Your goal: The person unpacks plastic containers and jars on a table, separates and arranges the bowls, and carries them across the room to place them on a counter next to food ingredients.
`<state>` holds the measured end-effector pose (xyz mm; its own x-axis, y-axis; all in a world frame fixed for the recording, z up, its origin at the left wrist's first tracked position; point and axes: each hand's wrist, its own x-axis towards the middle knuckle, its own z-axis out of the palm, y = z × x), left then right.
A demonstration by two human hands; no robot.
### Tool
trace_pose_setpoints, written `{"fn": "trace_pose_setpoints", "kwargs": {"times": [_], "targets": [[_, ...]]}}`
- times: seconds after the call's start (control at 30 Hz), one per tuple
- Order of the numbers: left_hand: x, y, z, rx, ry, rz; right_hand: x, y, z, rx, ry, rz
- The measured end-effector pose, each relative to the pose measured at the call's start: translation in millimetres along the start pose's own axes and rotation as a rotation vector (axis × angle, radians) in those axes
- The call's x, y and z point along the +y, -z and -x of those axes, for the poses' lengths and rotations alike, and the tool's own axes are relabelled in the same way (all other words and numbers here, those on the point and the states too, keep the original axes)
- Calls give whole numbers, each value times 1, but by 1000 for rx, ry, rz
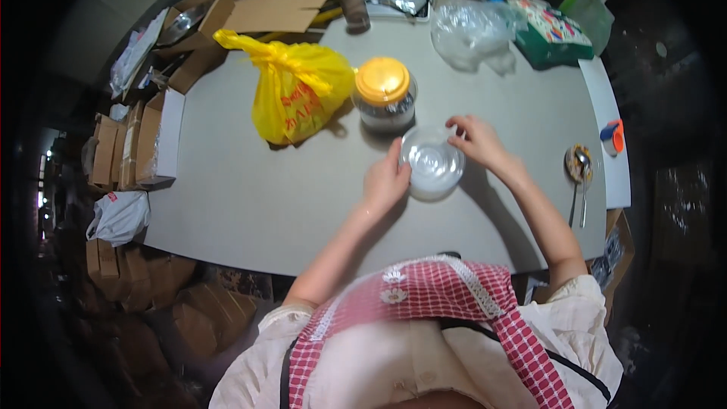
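A clear round plastic container (432,165) is between my two hands, above the grey table. My left hand (388,180) grips its left side, thumb along the wall. On the upper right of its rim, the bent fingers of my right hand (482,142) are closed at the edge; their exact contact is too small to make out. Just beyond stands a clear jar with an orange lid (383,81), dark contents showing through its wall. Left of the jar sits a knotted yellow plastic bag (299,95).
Along the table's (250,197) far side are a dark bottle (351,0), a crumpled clear bag (473,30) and a green package (556,42). A spoon (583,182) and an orange-and-blue roll (613,137) lie at right. Cardboard boxes (155,136) line the left edge.
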<state>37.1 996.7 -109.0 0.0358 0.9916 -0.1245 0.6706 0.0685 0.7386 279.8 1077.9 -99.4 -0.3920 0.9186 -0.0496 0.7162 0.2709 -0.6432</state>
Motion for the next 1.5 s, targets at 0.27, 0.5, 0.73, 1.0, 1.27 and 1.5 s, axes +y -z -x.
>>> {"fn": "trace_pose_setpoints", "kwargs": {"times": [0.27,0.5,0.73,1.0,1.27,1.5], "targets": [[-11,-4,5,38,-78,-54,-11,-8,12,163,131,65],[4,8,4,-55,42,49,-14,-7,17,245,28,-33],[6,19,4,-26,145,117,18,16,17,485,-210,-252],[2,11,-12,41,31,-83,53,33,39,663,-348,-343],[-2,-2,-33,27,131,76,73,13,55,638,-441,-485],[-9,0,-39,32,122,79,40,-3,69,631,-474,72]]}}
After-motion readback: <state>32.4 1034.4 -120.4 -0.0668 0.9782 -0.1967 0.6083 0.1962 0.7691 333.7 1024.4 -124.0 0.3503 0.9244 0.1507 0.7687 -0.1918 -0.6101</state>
